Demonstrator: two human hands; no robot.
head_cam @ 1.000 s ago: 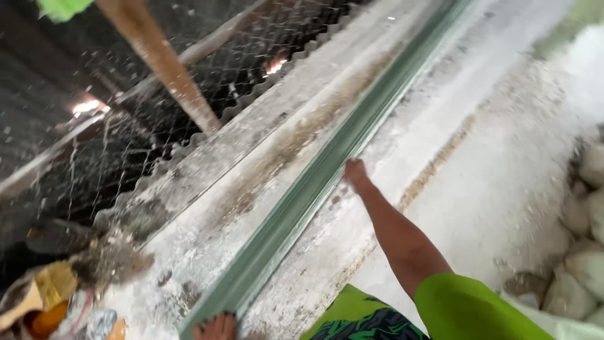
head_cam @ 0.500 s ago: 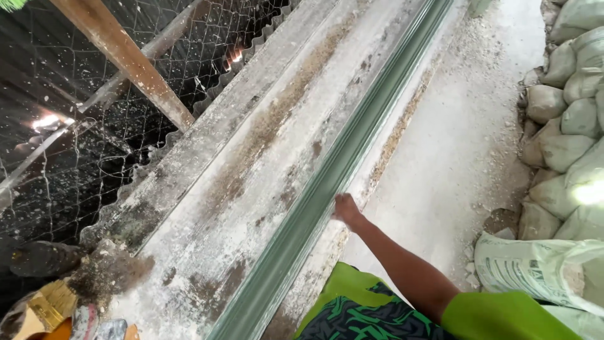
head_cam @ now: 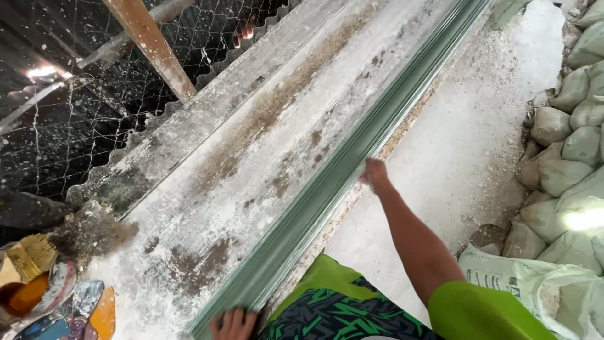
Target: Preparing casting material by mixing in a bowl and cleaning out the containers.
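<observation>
A long stack of green corrugated sheets [head_cam: 352, 157] lies on edge, running from the bottom centre to the top right. My right hand [head_cam: 375, 174] grips its near edge about halfway along, arm stretched out in a lime green sleeve. My left hand [head_cam: 234, 323] rests with fingers on the stack's lower end at the bottom of the view. Left of the stack lies a wide dusty corrugated sheet [head_cam: 251, 145] stained with brown dirt.
Wire mesh fencing [head_cam: 82, 107] and a wooden post [head_cam: 151, 47] stand at the left. Filled sacks [head_cam: 566, 132] are piled along the right, with a printed white sack [head_cam: 522, 283] near my arm. A brush [head_cam: 31, 255] and colourful scraps lie at bottom left. White dusty floor [head_cam: 465, 145] lies between.
The view has shifted and drawn closer. My right hand stays on the green stack's edge, and my left hand has come into view at its lower end.
</observation>
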